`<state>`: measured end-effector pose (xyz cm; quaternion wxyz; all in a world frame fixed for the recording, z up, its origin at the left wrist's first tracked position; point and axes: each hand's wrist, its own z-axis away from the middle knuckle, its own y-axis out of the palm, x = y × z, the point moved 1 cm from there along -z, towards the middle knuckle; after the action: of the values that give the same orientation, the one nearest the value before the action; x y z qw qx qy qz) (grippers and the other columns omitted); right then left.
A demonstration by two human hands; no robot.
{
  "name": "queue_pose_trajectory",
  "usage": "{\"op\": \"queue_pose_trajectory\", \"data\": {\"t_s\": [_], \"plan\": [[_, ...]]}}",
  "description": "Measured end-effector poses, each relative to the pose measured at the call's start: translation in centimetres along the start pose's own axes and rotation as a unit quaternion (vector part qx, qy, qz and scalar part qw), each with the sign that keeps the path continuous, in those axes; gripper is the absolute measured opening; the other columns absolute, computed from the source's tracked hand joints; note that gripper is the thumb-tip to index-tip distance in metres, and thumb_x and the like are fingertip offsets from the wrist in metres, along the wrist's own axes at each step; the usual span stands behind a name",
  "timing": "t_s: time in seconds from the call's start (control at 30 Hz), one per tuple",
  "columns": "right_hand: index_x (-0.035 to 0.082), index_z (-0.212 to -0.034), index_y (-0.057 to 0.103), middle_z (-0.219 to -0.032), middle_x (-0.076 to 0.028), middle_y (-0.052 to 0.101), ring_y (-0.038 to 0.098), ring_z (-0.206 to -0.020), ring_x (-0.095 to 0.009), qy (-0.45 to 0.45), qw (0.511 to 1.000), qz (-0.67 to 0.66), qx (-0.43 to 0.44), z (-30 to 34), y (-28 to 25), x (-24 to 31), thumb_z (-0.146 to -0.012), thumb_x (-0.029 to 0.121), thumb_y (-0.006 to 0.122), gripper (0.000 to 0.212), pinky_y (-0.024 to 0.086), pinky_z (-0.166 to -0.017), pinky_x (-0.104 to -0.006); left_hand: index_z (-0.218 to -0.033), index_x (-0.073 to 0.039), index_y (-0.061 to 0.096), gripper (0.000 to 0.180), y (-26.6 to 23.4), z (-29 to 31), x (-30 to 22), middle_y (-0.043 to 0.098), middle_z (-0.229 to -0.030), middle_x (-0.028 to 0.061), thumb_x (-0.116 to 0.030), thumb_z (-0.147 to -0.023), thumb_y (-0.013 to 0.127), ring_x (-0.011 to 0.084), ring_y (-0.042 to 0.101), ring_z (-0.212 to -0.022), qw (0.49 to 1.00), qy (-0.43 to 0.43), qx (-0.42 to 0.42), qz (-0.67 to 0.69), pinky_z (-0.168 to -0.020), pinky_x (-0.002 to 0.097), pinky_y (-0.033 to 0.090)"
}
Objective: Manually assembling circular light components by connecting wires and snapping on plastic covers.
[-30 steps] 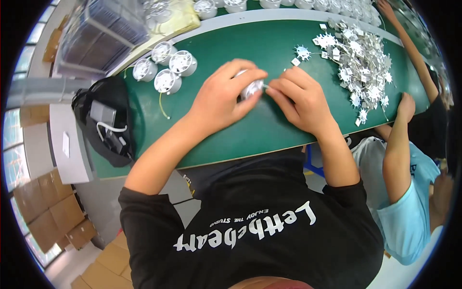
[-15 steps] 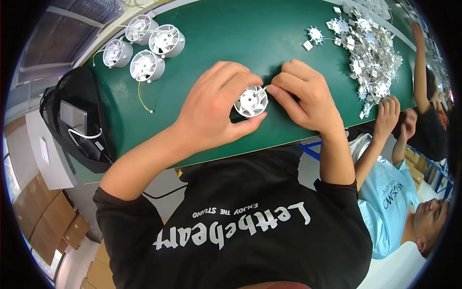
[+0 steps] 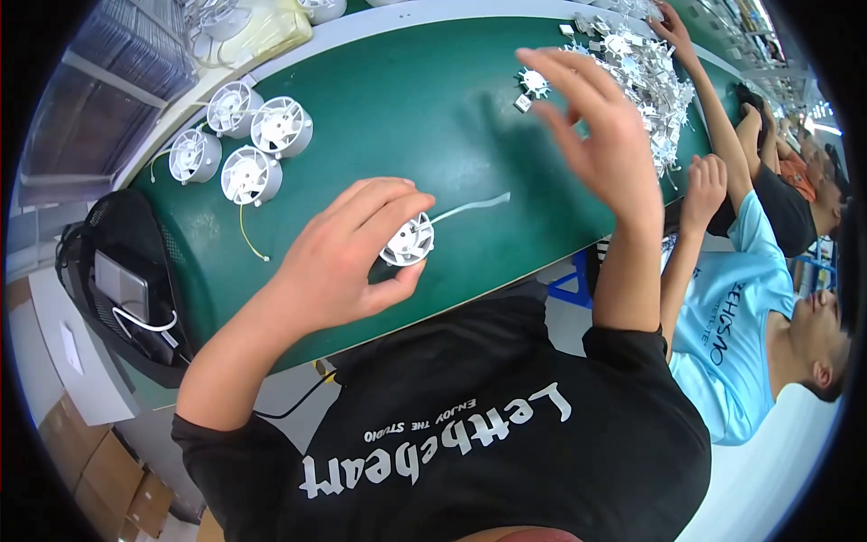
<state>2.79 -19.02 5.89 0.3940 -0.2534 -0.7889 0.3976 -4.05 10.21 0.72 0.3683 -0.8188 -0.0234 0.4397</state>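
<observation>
My left hand is wrapped round a white round fan housing, keeping it at the green table. Out of the housing's upper right side runs a pale wire, its end free. Raised over the table, my right hand has its fingers apart and holds nothing. Close to its fingertips lies a small white star-shaped part with a square white connector beside it. Behind that hand spreads a heap of similar star-shaped parts, partly hidden by it.
Several white fan housings stand grouped at the left of the table, some trailing wires. A black mesh bag with a boxy device sits at the left edge. To my right, a co-worker in light blue reaches toward the heap.
My right hand has let go of the wire, opened and moved up and right toward the loose star-shaped part. The view has shifted; my left hand still holds the housing.
</observation>
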Motion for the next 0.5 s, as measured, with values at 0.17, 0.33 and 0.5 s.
{"op": "queue_pose_trajectory", "data": {"t_s": [0.17, 0.33, 0.5], "plan": [[0.007, -0.127, 0.074, -0.109, -0.014, 0.078, 0.073, -0.087, -0.032, 0.027, 0.975, 0.200, 0.097, -0.5, 0.0, -4.2, -0.095, 0.005, 0.075, 0.032, 0.059, -0.081, -0.0437, -0.131, -0.005, 0.066, 0.054, 0.0, -0.2, 0.3, 0.068, -0.124, 0.0145, -0.011, -0.080, 0.083, 0.0352, 0.069, -0.119, 1.000, 0.002, -0.008, -0.017, -0.093, 0.0445, 0.060], [0.005, -0.124, 0.075, -0.103, -0.014, 0.076, 0.074, -0.087, -0.030, 0.076, 0.973, 0.193, 0.101, -0.8, -0.8, -3.3, -0.094, 0.002, 0.075, 0.030, 0.059, -0.079, -0.0405, -0.138, -0.005, 0.063, 0.062, -0.2, 0.8, 0.3, 0.067, -0.128, 0.0148, -0.016, -0.081, 0.086, 0.0357, 0.068, -0.122, 0.999, 0.010, -0.004, -0.052, -0.096, 0.0445, 0.060], [0.000, -0.112, 0.077, -0.096, -0.014, 0.075, 0.074, -0.084, -0.028, 0.068, 0.979, 0.167, 0.094, -0.6, -1.7, 0.4, -0.090, -0.001, 0.078, 0.023, 0.058, -0.077, -0.0351, -0.147, -0.006, 0.060, 0.073, -0.9, 1.1, -0.3, 0.063, -0.137, 0.0162, -0.023, -0.083, 0.090, 0.0369, 0.066, -0.125, 0.999, -0.013, 0.007, -0.041, -0.100, 0.0428, 0.059]]}}
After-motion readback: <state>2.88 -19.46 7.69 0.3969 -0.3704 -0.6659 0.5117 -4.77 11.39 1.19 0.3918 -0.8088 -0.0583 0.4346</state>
